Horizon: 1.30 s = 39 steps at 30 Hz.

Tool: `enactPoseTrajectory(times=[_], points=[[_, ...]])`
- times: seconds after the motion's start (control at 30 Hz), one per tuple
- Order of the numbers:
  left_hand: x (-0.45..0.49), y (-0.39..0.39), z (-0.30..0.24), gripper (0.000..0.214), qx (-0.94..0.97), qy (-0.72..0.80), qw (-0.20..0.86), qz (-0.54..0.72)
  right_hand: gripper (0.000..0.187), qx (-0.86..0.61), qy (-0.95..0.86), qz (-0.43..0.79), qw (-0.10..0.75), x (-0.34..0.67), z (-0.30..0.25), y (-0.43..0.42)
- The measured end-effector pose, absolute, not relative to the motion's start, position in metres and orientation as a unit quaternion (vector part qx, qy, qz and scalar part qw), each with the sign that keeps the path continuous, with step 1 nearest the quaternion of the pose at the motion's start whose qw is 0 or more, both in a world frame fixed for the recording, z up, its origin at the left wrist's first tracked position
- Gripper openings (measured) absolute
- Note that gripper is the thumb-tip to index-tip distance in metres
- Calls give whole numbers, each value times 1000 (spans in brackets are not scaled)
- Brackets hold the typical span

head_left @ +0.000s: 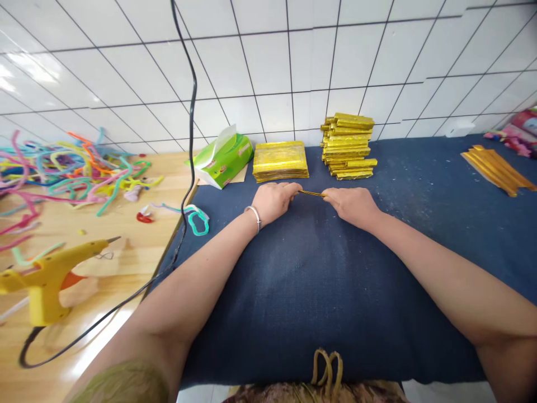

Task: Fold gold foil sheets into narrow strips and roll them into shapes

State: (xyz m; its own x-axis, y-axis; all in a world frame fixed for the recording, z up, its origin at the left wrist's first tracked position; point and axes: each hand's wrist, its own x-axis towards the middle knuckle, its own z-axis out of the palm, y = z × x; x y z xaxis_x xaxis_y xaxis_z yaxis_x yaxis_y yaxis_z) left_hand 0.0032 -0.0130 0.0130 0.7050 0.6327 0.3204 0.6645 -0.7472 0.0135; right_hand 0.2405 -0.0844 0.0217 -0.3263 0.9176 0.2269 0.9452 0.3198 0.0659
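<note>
Between my two hands runs a thin gold paper strip (312, 193), seen almost edge-on just above the dark blue cloth (302, 291). My left hand (274, 201), with a silver bangle at the wrist, pinches its left end. The right end is pinched in my right hand (350, 206). Right behind my left hand lies a flat stack of gold paper sheets (280, 160). Behind my right hand rises a pile of folded gold paper strips (347, 146).
Left of the cloth, a yellow glue gun (54, 280) and a tangle of coloured pipe cleaners (79, 173) lie on the wooden tabletop (121, 210). Its black cord (192, 112) hangs near my left arm. A green tissue pack (224, 158) and more gold strips (497, 168) flank the stacks.
</note>
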Motion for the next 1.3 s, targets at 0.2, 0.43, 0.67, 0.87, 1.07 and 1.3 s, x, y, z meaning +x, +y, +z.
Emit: enactPoseTrajectory(times=[0.2,0.43,0.67,0.87,1.07,1.3], points=[[5,-13,16,26,-935,-283,98,-189,35,-572,-809,-92,96,242,10,-85],[26,-32,20,24,-947,-219,117,-202,34,-514,-844,-107,112,233,6,-89],[26,-33,23,26,-951,-207,127,-192,32,-481,-861,-116,121,234,10,-90],[9,-18,23,24,-944,-237,120,-193,34,-489,-852,-146,115,246,11,-84],[10,-19,19,19,-944,-255,112,-176,31,-500,-836,-200,106,242,17,-83],[26,-36,20,16,-948,-238,131,-166,25,-459,-854,-222,102,221,24,-92]])
